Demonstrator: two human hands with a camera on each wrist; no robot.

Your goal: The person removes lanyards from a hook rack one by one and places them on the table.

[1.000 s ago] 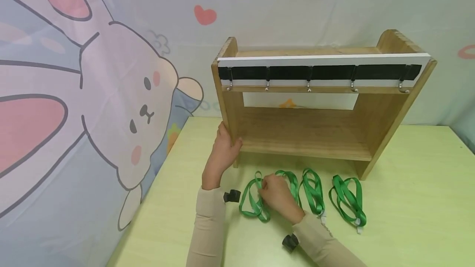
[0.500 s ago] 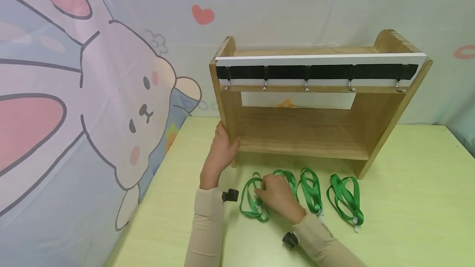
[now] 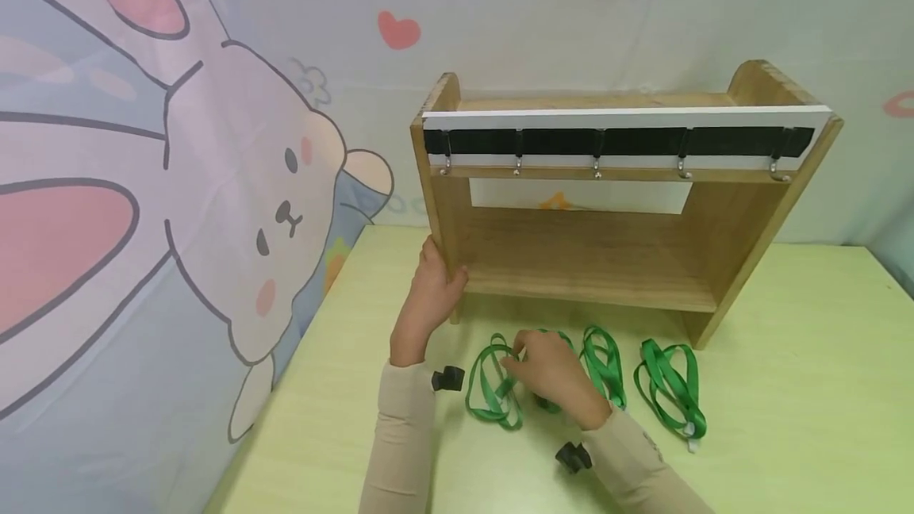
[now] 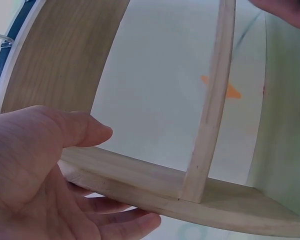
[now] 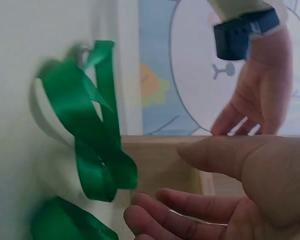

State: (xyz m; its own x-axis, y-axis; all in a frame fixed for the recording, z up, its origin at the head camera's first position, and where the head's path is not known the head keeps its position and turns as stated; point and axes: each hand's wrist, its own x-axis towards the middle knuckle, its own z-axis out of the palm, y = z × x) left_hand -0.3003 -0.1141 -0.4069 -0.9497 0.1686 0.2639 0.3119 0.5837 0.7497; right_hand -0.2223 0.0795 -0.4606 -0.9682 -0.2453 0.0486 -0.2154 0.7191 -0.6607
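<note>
My left hand [image 3: 428, 292] grips the left side panel of a wooden shelf [image 3: 585, 252]. In the left wrist view its thumb [image 4: 90, 130] lies on the inner side and its fingers [image 4: 125, 220] on the outer side of that panel. My right hand [image 3: 553, 371] hovers low over the table, thumb and fingers apart with nothing between them. Its fingertips overlap the right edge of the leftmost green ribbon lanyard [image 3: 493, 395] in the head view. Beneath the hand a second green lanyard [image 3: 548, 404] is mostly hidden. The right wrist view shows a looped green lanyard [image 5: 97, 135] beside the fingers.
Two more coiled green lanyards, a middle one [image 3: 605, 371] and a far-right one [image 3: 674, 391], lie on the pale table [image 3: 807, 387]. Several metal hooks [image 3: 597, 169] hang along the black strip [image 3: 635, 141] on the shelf's upper front. A cartoon-printed cloth [image 3: 543, 14] stands behind.
My right hand has shifted a little to the right, off the leftmost lanyard and further over the second. The left hand keeps its hold on the shelf.
</note>
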